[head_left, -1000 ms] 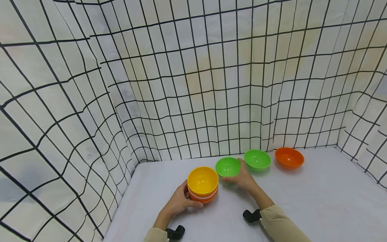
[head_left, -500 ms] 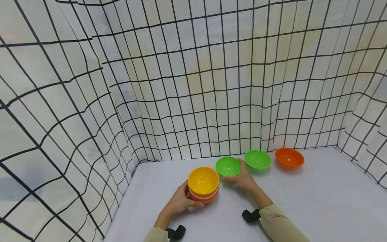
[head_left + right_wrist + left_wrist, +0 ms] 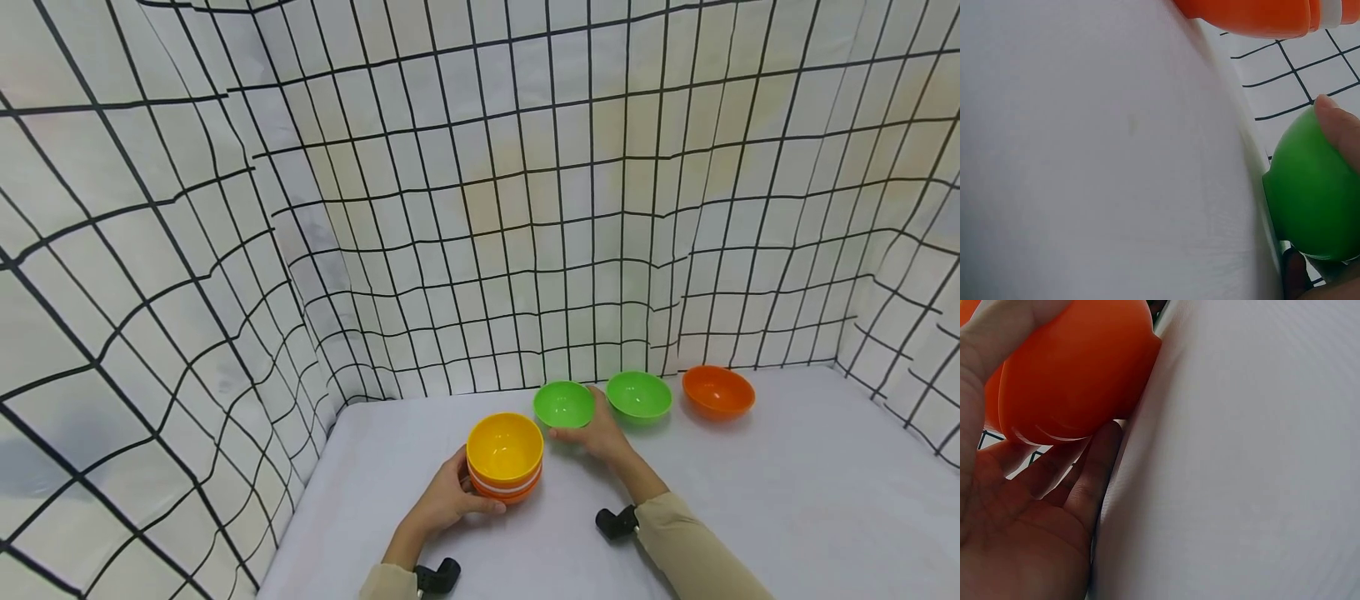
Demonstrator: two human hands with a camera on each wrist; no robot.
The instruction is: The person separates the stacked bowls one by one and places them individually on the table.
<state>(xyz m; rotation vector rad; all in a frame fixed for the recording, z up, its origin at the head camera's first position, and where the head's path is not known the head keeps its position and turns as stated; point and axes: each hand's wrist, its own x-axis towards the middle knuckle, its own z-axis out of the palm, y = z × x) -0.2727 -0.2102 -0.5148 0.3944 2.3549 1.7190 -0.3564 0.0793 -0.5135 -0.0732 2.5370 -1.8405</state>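
Note:
A stack of nested bowls stands on the white cloth, with a yellow bowl (image 3: 504,448) on top, a white rim below it and an orange bowl (image 3: 1085,362) at the bottom. Round the stack's left side my left hand (image 3: 448,497) holds it, thumb in front and fingers behind. My right hand (image 3: 602,429) grips a green bowl (image 3: 564,405) by its right side, thumb towards me. In the right wrist view that green bowl (image 3: 1316,187) is upright at the cloth, apart from the stack; whether its base touches the cloth I cannot tell.
A second green bowl (image 3: 639,397) sits just right of my right hand, and an orange bowl (image 3: 718,392) lies farther right. Both stand near the back edge of the white-covered table (image 3: 810,483). Behind and at the sides rise white walls (image 3: 480,250) with black grid lines.
My right hand has moved the green bowl slightly away from me, towards the back edge. The left hand and its stack stay practically where they were.

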